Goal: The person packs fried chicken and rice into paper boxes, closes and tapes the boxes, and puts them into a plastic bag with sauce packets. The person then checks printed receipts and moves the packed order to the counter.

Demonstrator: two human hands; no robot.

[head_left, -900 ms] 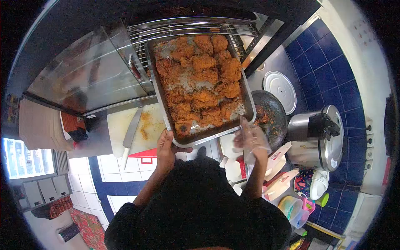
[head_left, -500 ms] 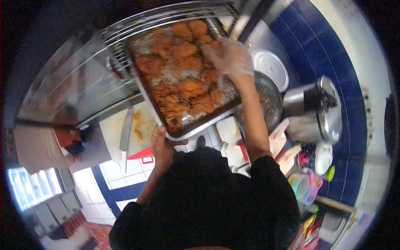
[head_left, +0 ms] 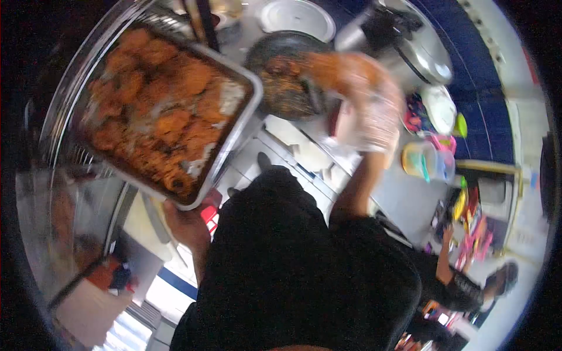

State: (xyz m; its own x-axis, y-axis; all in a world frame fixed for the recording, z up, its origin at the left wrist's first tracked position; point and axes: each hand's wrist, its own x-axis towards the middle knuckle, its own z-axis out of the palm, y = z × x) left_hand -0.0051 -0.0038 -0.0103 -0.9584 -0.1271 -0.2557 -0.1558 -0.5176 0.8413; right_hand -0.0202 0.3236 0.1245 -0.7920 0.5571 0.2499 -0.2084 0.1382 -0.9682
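Note:
A metal tray (head_left: 256, 96) filled with orange-brown fried chicken pieces (head_left: 170, 120) is at the left. My left hand (head_left: 190, 225) grips its near corner from below. In a clear plastic glove, my right hand (head_left: 374, 108) is closed around a piece of fried chicken (head_left: 328, 67), blurred by motion. That piece is above the right side of a dark round stone bowl (head_left: 257, 64), which has orange-brown bits inside. I cannot tell whether the piece touches the bowl.
Beyond the bowl are a white lid (head_left: 298, 20) and a large steel pot (head_left: 430, 50). Plastic tubs (head_left: 415, 161) stand on the counter at right. A cutting board (head_left: 137, 219) with a knife (head_left: 155, 219) is at lower left. Another person (head_left: 462, 286) is at lower right.
My right hand has left the tray and moved right, carrying a chicken piece to the stone bowl. With my head's turn, the tray appears further left and tilted.

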